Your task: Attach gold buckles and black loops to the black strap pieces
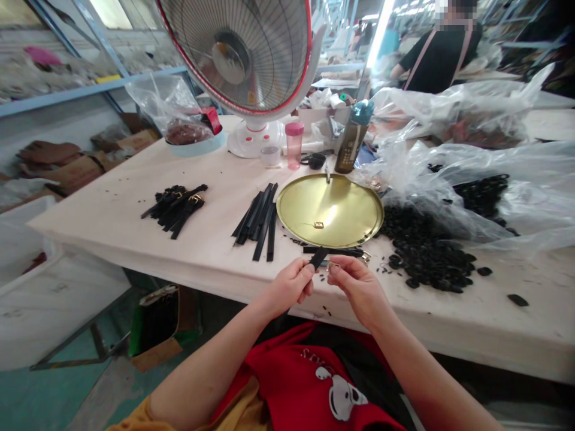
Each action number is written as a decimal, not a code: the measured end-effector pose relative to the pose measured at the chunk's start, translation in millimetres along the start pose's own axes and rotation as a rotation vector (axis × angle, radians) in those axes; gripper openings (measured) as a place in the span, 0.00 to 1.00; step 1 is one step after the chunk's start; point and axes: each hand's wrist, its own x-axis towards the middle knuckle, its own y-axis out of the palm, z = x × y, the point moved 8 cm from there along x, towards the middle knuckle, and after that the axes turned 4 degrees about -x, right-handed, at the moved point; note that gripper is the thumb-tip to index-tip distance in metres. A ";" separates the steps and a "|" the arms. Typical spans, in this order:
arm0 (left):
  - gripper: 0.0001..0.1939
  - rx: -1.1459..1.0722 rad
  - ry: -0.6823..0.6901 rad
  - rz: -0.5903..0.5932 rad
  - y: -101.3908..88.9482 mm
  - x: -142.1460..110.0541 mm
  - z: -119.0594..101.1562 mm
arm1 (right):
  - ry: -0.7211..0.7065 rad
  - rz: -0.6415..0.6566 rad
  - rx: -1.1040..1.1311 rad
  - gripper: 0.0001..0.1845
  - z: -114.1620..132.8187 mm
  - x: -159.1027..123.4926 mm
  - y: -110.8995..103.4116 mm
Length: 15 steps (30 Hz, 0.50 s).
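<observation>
Left hand [294,282] clasped around a black strap [319,257], the person works at the near edge of the pale worktop [108,206], and the strap's free end points away toward a gold tray [350,203]. Close on its right, the right hand [356,281] pinches a small shiny piece [331,267] between thumb and fingers, too small for me to make out; I can't tell whether it touches the strap. One little gold buckle [318,225] sits in the near part of the tray. Just beyond the fingers, another dark strap [330,250] lies crosswise along the tray's near rim.

Left of the tray is a loose bundle of plain black straps [257,220], and farther left a pile of straps with gold buckles [176,208]. To the right, small black pieces [426,254] spill out beside clear plastic bags [471,158]. A big fan [242,54] stands on the far side, near a pink cup [294,145] and a brown bottle [351,143].
</observation>
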 end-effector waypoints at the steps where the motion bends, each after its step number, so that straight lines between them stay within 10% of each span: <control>1: 0.13 0.047 -0.004 -0.019 -1.2 -3.1 1.7 | 0.060 -0.031 0.097 0.15 -3.2 -0.3 -2.2; 15: 0.12 0.567 0.175 0.008 12.2 -14.5 -5.2 | 0.383 -0.098 0.423 0.17 -38.8 -19.4 0.4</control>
